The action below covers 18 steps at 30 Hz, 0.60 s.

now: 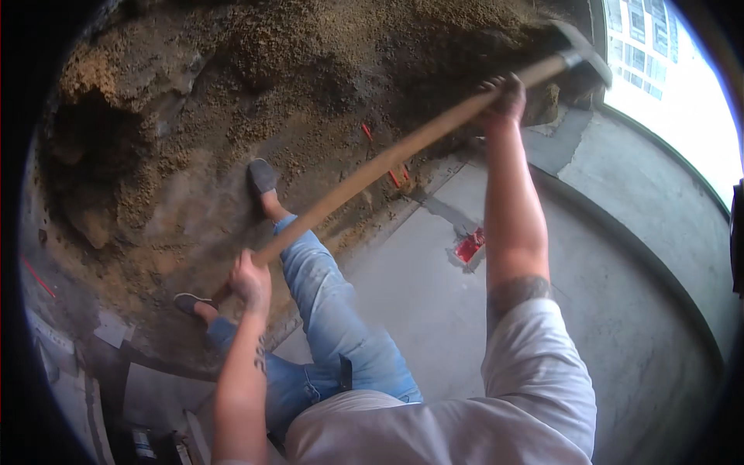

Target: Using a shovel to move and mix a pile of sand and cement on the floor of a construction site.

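Note:
Both hands grip the long wooden handle of a pickaxe (403,151), which slants from lower left to upper right across my body. Near the handle's lower end, the fingers of my left hand (250,280) are wrapped round the wood. My right hand (508,99) is closed round it close to the metal head (583,54), with that arm stretched out. The head is raised at the upper right and slightly blurred; the exact shape of its ends is hard to make out. Beyond the handle lies a large heap of brown soil (294,54).
My feet in grey shoes (263,176) are on the dirt-strewn ground. A dark hollow (93,147) opens in the soil at left. Grey plastered wall (418,271) with a red box (470,245) stands at right, below a bright window (674,85). Short red pieces (394,179) stick out near the soil.

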{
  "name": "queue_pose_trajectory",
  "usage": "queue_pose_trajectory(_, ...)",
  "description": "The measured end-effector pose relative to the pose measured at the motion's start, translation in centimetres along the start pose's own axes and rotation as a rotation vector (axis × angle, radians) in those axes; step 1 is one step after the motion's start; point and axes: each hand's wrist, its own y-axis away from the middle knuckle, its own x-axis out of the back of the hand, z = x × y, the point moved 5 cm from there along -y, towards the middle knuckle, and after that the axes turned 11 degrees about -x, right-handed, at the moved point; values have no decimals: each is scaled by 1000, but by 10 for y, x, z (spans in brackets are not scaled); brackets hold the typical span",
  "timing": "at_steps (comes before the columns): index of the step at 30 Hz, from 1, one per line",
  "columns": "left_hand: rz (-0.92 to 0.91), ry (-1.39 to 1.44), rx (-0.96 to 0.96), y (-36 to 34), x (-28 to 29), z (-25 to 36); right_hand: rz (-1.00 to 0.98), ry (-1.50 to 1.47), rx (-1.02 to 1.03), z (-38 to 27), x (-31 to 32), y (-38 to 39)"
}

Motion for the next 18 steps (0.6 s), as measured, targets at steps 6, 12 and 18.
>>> queue_pose_trajectory(6, -609, 281, -180, -19, -10, -88, -256, -71, 119, 50, -95, 131)
queue_pose_trajectory(12, -404, 494, -94, 96, 78, -256, 115, 93, 26, 233, -160, 142)
queue_pose_trajectory(18, -214, -47, 344, 400, 180, -437, 169, 259, -438, 590, -147, 197)
